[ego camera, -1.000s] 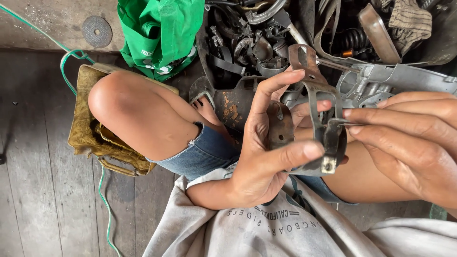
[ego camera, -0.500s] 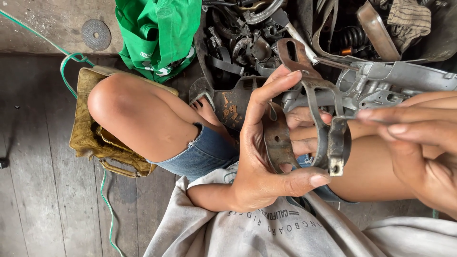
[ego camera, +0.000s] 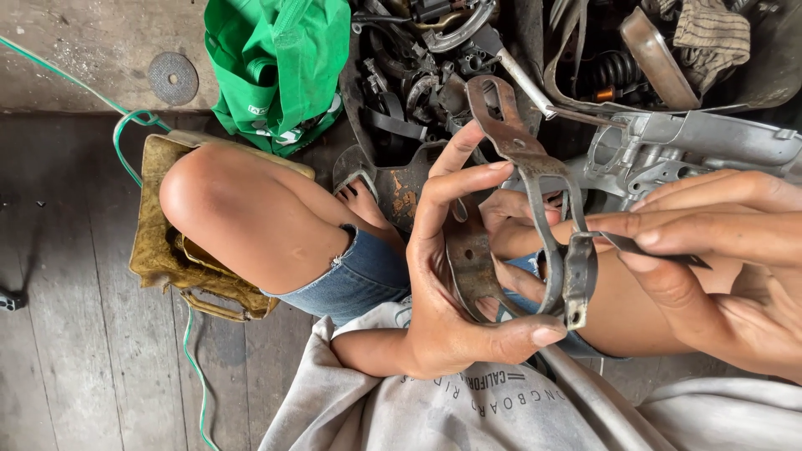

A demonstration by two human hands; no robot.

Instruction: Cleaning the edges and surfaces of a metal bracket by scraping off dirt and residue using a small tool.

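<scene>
Green bag [ego camera: 280, 67]: soft cloth bag with a small white printed patch, slumped at the top of the view, just above the bent knee [ego camera: 213, 205].
Grinding disc [ego camera: 173, 78]: round grey disc lying flat on the concrete strip, left of the green bag.
Metal clamp [ego camera: 535, 225]: rusty, looped strap bracket with a slotted arm pointing up; held upright over the lap, in the middle of the view.
Left hand [ego camera: 455, 292]: curled around the metal clamp, thumb pressed along its lower edge, fingers partly spread behind the rusty band.
Right hand [ego camera: 718, 267]: fingers pressed together, pinching a thin dark metal strip [ego camera: 643, 246] whose tip touches the clamp's bolt end.
Parts pile [ego camera: 434, 75]: dark straps, springs and brackets heaped behind the clamp; single pieces are hard to tell apart.
Silver casting [ego camera: 702, 146]: pale metal housing lying just above the right hand.
Cushion [ego camera: 167, 242]: worn yellow-brown pad under the knee, on dark floorboards.
Green cord [ego camera: 125, 138]: thin, looping past the cushion.
</scene>
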